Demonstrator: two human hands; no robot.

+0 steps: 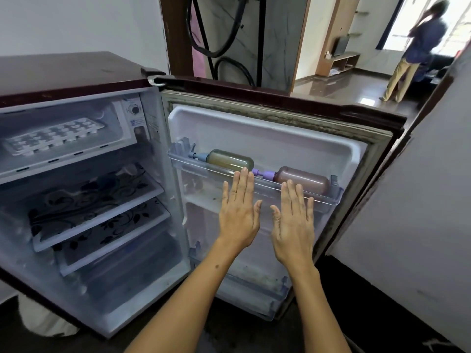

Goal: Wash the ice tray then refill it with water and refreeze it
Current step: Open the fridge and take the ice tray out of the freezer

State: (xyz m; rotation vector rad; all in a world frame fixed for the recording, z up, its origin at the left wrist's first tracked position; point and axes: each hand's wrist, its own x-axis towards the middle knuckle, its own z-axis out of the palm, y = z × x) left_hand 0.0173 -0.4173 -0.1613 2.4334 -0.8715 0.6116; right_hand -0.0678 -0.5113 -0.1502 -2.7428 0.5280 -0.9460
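A white ice tray (54, 136) lies flat in the freezer compartment at the top left of a small open fridge (76, 80). Its cells look filled with something pale. My left hand (239, 210) and my right hand (293, 217) are held out side by side, palms down, fingers straight. Both hover in front of the open fridge door (280, 133), well to the right of the tray. Neither hand holds anything.
The door's upper shelf (331, 200) holds a greenish pump bottle (229, 160) and a brownish pump bottle (303, 180), both lying on their sides. Patterned glass shelves (102, 200) fill the fridge body. A person (413, 54) stands in the far room at top right. A wall (420, 212) is on the right.
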